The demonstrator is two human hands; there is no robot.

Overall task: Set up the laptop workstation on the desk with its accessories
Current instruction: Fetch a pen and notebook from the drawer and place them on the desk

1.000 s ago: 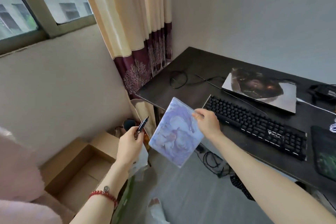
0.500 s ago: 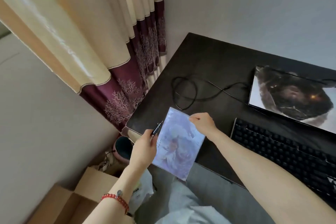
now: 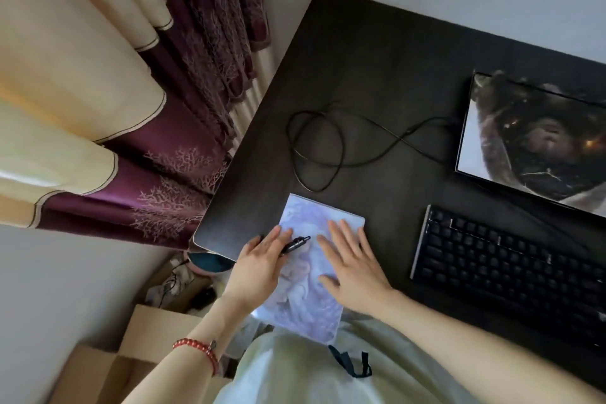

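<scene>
A pale lilac notebook (image 3: 303,302) lies flat at the near left corner of the dark desk (image 3: 377,75), its near end overhanging the edge. My right hand (image 3: 352,269) rests flat on its cover, fingers spread. My left hand (image 3: 262,264) lies on the notebook's left edge and holds a black pen (image 3: 296,243) that points right across the cover. A black keyboard (image 3: 511,269) sits to the right. Behind it lies a closed laptop (image 3: 537,141) with a dark picture on its lid.
A black cable (image 3: 328,147) loops on the desk from the laptop toward the left. A cream and maroon curtain (image 3: 147,128) hangs left of the desk. Cardboard boxes (image 3: 131,354) and a round teal container (image 3: 210,264) stand on the floor below the corner.
The notebook has come down from the air onto the desk corner. My right hand went from pinching its top edge to lying flat on it. My view has moved closer.
</scene>
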